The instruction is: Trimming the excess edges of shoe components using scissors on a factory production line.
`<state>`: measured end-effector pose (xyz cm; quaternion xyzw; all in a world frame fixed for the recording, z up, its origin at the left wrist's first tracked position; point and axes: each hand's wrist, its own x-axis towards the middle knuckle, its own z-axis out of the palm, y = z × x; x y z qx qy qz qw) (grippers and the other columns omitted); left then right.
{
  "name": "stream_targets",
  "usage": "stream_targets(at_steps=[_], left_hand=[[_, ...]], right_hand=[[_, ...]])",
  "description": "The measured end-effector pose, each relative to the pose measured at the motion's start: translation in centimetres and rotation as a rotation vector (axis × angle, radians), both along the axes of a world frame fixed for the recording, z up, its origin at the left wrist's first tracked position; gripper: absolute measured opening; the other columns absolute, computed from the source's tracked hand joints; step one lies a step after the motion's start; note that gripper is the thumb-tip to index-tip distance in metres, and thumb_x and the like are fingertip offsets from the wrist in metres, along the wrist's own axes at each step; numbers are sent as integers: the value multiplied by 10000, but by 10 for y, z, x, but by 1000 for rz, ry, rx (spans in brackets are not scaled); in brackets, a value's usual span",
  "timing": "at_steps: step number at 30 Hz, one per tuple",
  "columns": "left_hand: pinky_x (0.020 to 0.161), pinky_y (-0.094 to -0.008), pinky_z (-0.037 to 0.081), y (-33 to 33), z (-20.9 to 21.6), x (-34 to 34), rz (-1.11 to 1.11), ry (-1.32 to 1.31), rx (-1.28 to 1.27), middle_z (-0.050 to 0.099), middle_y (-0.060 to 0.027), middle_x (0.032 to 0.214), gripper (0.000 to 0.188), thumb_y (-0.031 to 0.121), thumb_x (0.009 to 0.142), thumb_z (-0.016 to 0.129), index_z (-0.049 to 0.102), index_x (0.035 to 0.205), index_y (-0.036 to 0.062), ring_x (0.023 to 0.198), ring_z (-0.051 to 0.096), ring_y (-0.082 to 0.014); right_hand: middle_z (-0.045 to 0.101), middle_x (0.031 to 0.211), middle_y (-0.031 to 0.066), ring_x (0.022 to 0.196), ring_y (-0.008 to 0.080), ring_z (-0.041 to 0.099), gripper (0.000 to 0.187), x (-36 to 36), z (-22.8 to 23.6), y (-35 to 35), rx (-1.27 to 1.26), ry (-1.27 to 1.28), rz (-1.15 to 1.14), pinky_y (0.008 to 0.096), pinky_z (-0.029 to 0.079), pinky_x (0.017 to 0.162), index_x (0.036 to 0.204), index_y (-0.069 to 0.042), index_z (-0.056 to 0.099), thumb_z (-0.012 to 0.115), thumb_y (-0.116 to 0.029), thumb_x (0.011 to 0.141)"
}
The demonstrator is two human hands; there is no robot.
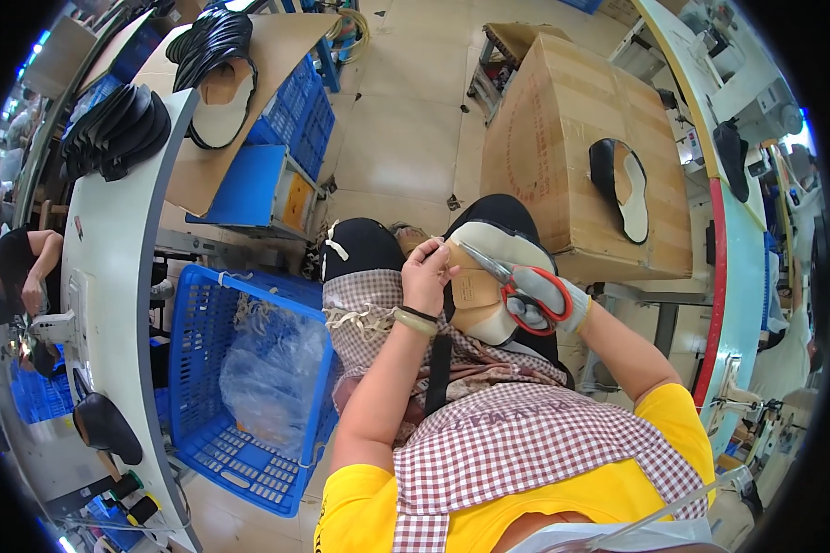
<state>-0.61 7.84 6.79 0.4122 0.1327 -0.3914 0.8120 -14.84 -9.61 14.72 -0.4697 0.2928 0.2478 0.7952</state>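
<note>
Open lane ahead, crowded flanks, tight quarters at the lap.
Beyond the knees, the tiled floor [406, 120] offers a broad passage between the blue crates [290, 120] on the left and the large cardboard box [516, 157] on the right. Reaching left from the lap meets the blue basket [189, 341], then the white bench [111, 249], whose top has room between its black stack [115, 129] and a lone black piece [106, 429]. The box top has bare cardboard around one shoe piece [632, 198]. Over the lap, scissors [489, 264] bar the space between the left hand [427, 274] and gloved right hand [549, 300].
</note>
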Motion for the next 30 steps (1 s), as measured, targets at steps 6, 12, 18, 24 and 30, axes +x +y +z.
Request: stream_targets(at_steps=[6, 12, 18, 24, 30], left_hand=[[660, -246, 561, 15, 32, -3, 319, -131, -76, 613, -12, 949, 125, 74, 890, 615, 587, 1011, 59, 778, 598, -76], [746, -279, 568, 34, 48, -15, 452, -276, -99, 594, -31, 986, 148, 48, 905, 583, 558, 1050, 58, 866, 610, -128], [803, -300, 555, 47, 21, -61, 381, -204, -2, 608, -73, 1031, 171, 43, 920, 556, 512, 1085, 25, 904, 618, -145], [805, -286, 546, 49, 25, -78, 192, -285, 35, 616, -98, 1028, 227, 51, 922, 554, 508, 1140, 4, 913, 616, -139], [619, -257, 519, 64, 49, -62, -87, -506, 462, 654, -71, 833, 137, 118, 907, 595, 633, 961, -2, 719, 629, -144]], right_hand=[[607, 735, 13, 469, 46, 477, 393, 28, 24, 18, 68, -90, -13, 174, 374, 405, 1080, -107, 549, 535, -467, 922], [592, 732, -3, 482, 35, 479, 433, 47, 30, 34, 67, -300, 122, 176, 375, 421, 1178, -63, 535, 569, -409, 919], [546, 733, -39, 565, 24, 508, 554, 21, 26, 37, -4, -252, 254, 157, 384, 460, 1385, -71, 405, 614, -247, 903], [527, 756, -34, 570, 41, 488, 614, -17, 5, 34, -28, -243, 141, 175, 388, 474, 1418, -70, 369, 569, -373, 922], [535, 771, -29, 597, 34, 487, 628, -20, 20, 33, -122, -265, 242, 185, 385, 476, 1423, -66, 359, 565, -388, 924]])
